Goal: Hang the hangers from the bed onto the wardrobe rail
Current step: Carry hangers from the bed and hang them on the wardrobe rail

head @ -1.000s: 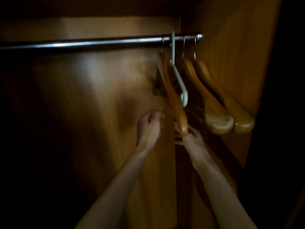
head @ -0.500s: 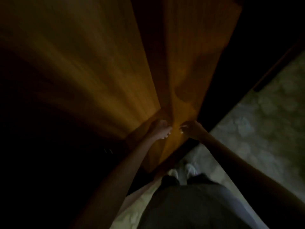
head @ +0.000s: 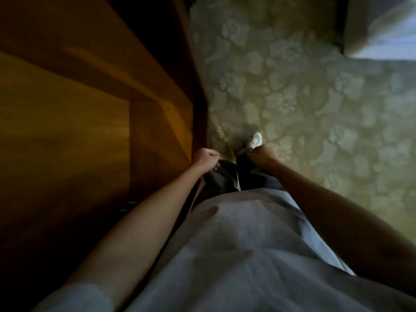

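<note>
Floral carpet in muted green fills the right half of your view, and the wardrobe with its orange-brown wooden panels fills the left, its dark edge running down between them. No hangers and no rail show now; a second ago you were looking up at the rail with wooden hangers and a pale one hooked near its right end, your hands just beneath them. Since then your head has dropped and both arms have come down in front of your body. Your left hand is curled into a loose fist just beside the wardrobe edge, holding nothing visible. Your right hand is likewise closed and empty, near your dark trousers. One pale shoe shows on the carpet beyond it. A light shirt covers the lower frame. Something pale, blurred, sits at the top right corner; you cannot tell whether it is the bed.
</note>
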`<state>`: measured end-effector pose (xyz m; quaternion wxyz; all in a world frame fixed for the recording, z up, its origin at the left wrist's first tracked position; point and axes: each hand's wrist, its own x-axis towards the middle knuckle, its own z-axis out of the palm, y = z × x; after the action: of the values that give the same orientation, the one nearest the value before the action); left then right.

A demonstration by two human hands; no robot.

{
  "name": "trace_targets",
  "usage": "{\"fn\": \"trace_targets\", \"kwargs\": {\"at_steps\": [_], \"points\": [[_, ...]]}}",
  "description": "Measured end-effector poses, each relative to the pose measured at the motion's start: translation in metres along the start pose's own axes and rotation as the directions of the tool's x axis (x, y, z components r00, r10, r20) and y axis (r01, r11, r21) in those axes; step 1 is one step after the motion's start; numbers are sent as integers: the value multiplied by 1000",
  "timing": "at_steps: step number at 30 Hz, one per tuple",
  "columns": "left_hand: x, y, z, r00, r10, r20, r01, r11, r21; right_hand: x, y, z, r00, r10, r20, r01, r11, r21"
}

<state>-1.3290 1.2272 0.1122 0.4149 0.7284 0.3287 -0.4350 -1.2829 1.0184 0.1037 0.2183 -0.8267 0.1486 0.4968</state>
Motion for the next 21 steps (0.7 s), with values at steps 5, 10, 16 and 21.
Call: {"fn": "trace_targets", "kwargs": {"at_steps": [5,10,16,21], "points": [[15,24,48,998,39,53,-50,974,221,-13,96,11,977,210,-22,-197,944,263],[10,80,110,991,85,106,-117,932,344,-42,183,22,924,380,-34,-284,746,602],[-11,159,222,935,214,281,-334,797,503,-79,281,51,853,519,47,-319,450,834],[-19,195,277,895,221,388,-441,580,685,-90,344,62,820,556,137,-323,251,912]]}}
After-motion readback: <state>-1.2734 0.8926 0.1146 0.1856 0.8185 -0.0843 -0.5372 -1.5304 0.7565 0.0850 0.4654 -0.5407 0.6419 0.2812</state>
